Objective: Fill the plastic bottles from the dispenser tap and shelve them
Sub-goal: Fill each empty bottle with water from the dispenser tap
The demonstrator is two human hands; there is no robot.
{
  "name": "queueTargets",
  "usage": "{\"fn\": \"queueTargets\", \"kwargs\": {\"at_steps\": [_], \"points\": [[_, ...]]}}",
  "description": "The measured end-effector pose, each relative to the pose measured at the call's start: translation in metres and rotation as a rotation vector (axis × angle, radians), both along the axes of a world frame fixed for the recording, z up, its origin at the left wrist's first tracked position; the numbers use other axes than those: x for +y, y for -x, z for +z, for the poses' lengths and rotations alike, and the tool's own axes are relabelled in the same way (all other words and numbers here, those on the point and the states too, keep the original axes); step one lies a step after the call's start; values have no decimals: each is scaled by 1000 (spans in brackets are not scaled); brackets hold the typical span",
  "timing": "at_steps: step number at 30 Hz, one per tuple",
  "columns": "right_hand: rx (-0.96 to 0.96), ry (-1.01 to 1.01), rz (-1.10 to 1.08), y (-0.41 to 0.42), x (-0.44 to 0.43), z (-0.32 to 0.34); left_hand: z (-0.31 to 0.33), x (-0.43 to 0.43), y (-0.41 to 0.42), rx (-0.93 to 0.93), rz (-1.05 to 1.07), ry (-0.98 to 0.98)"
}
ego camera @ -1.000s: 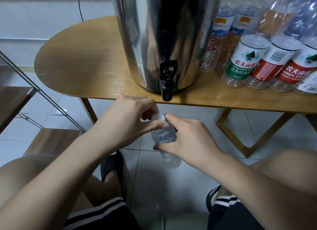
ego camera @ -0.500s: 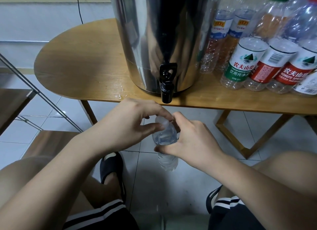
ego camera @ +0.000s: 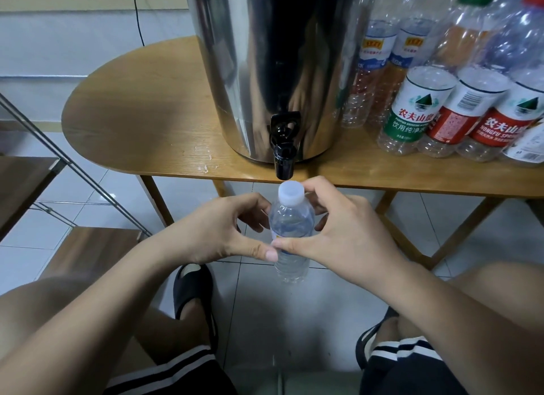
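1. Dispenser point(ego camera: 265, 70): bare polished metal, mirror-bright, smooth, reflections all down the wall.
2. Tap point(ego camera: 284, 147): black plastic, glossy.
3. Table point(ego camera: 132, 115): light wood, satin finish, grain visible; pale scuffed flecks near the front edge.
4. Clear bottle point(ego camera: 291, 226): thin transparent plastic, ribbed lower body, shiny. Cap point(ego camera: 291, 192): white plastic, matt, slightly translucent.
5. Table bottles point(ego camera: 418, 112): clear crinkled plastic, glossy printed wrap labels.
6. Floor point(ego camera: 265, 321): pale tiles, glazed, faint sheen.
7. Shelf boards point(ego camera: 26, 182): dark wood-grain surface, dull; frame rod point(ego camera: 73, 165) metal, grey.
8. Slipper point(ego camera: 192, 288): black, matt, smooth.
9. Shorts point(ego camera: 176, 374): black cloth, white stripes.
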State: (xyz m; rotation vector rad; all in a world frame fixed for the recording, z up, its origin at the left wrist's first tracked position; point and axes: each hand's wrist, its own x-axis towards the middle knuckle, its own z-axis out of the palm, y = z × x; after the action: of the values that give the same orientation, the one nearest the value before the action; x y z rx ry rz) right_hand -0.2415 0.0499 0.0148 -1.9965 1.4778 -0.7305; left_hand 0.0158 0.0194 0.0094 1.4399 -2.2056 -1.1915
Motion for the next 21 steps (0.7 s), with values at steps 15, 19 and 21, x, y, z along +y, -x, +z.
{"fn": "queueTargets", "kwargs": {"at_steps": [15,19,21], "points": [[-252,28,55,12,11,19,-24,32,41,199,143,222],[-329,22,79,13,6,20,-9,29,23,184,174,268],[-355,30,75,14,4,17,0,27,13,204,204,286]]}}
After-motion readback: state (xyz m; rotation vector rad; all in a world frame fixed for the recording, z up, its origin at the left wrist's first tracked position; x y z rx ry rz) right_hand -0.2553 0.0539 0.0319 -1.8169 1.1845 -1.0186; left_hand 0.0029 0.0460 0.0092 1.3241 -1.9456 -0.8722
